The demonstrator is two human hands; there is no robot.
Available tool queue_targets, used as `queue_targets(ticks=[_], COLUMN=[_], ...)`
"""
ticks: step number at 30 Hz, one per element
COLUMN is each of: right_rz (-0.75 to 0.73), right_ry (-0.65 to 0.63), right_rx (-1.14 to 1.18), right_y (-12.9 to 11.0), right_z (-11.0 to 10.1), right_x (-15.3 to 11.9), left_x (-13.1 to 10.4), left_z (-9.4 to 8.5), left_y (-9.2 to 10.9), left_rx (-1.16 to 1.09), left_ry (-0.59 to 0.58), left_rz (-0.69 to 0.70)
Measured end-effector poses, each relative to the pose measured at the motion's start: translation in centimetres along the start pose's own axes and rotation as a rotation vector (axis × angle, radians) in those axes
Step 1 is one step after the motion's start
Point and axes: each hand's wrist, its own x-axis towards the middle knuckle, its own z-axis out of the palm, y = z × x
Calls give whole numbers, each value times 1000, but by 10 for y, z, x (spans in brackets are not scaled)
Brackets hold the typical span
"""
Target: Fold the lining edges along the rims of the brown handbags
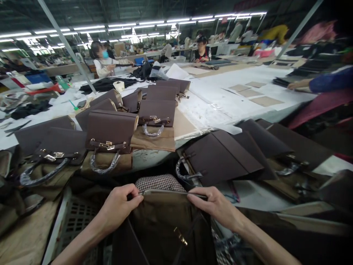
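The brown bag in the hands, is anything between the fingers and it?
No. The left hand and the right hand already pinch the top edge of the brown bag, one at each end. Nothing sits between fingers and bag; a checked cloth lies just behind the edge.

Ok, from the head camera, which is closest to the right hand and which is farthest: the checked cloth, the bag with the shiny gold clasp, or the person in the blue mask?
1. Checked cloth: just up and left of the right hand.
2. Bag with gold clasp: on the table, farther left.
3. Person in blue mask: far back, left.
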Motion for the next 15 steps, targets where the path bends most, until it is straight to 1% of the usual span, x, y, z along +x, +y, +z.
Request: queue_targets(ticks=[4,7,9,12,15], right_rz=[-87,-190,-244,-276,-292], right_ry=[-166,-259,-268,-255,-267], right_rx=[-257,-476,-653,-899,-998], right_y=[-11,-25,-35,-48,-57], right_z=[-14,-15,-10,3,17], right_x=[14,24,29,35,41], left_x=[-2,-2,-3,-3,-4], left_z=[1,1,2,3,5], left_y=[-1,-2,-2,-1,-2], left_rx=[-6,3,13,43,74], left_ry=[8,5,3,16,32], left_rz=[8,5,11,26,36])
